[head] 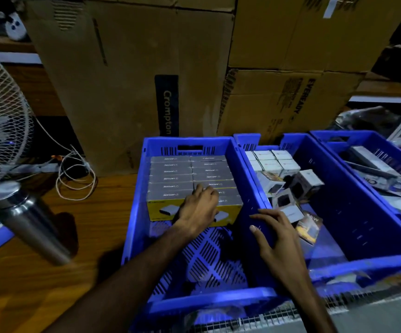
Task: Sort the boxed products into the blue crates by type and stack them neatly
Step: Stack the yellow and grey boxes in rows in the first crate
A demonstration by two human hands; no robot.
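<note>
Two neat rows of grey-topped, yellow-fronted boxes (pixel 170 186) fill the far half of the left blue crate (pixel 134 212). My left hand (pixel 200 204) lies on top of the nearest boxes in the right row, fingers bent over their tops. My right hand (pixel 275 233) rests with fingers spread on the wall between the left crate and the middle blue crate (pixel 367 263). The middle crate holds small white boxes (pixel 272 161) stacked at its far left and several loose ones (pixel 298 188) tumbled beside them. A dark and orange 65W box (pixel 308 228) lies near my right hand.
A third blue crate (pixel 363 138) at the right holds long boxes. Big cardboard cartons (pixel 134 68) stand behind the crates. A steel bottle (pixel 28 222), a wire-guard fan (pixel 0 121) and a coiled cable (pixel 74 179) occupy the wooden table at left.
</note>
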